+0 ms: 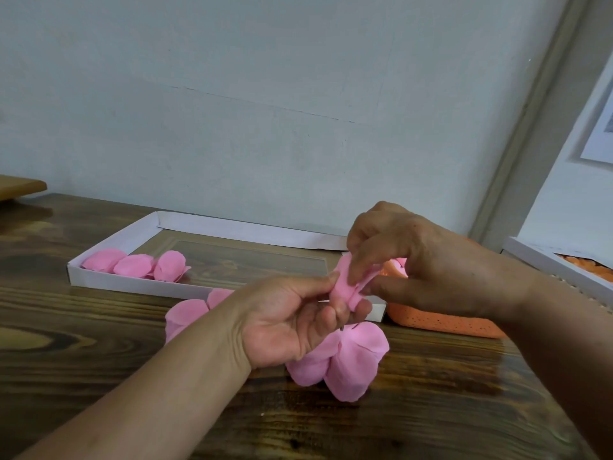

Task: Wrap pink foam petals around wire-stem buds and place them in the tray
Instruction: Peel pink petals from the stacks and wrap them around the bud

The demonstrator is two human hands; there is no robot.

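Both hands meet above the middle of a dark, glossy wooden table (83, 343) with pronounced grain. The left hand (285, 323), palm turned up, curls its fingers around the base of a pink foam bud (345, 287), with the thumb pressed against its left side; a thin dark wire stem (340, 322) projects down between the fingers. The right hand (414, 260), knuckles up, pinches the upper edge of the soft, matte petal being folded around that bud, fingertips bent down onto the foam. The bud is thus held in the air, just in front of the near edge of a shallow rectangular white cardboard tray (132, 282). The tray has low folded walls and a transparent panel in its floor through which the wood shows. Three finished pink foam buds (139, 265), rounded and overlapping, lie side by side in its left end. On the table below the hands lies a loose pile of pink foam petals (348, 363), smooth, cupped and oval; more of them (185, 313) show to the left of the left wrist. To the right, behind the right hand, sits an orange speckled spongy block (441, 322). At the far right edge stands a second white box holding orange pieces (587, 263). A pale, plain wall (265, 94) rises behind the table.
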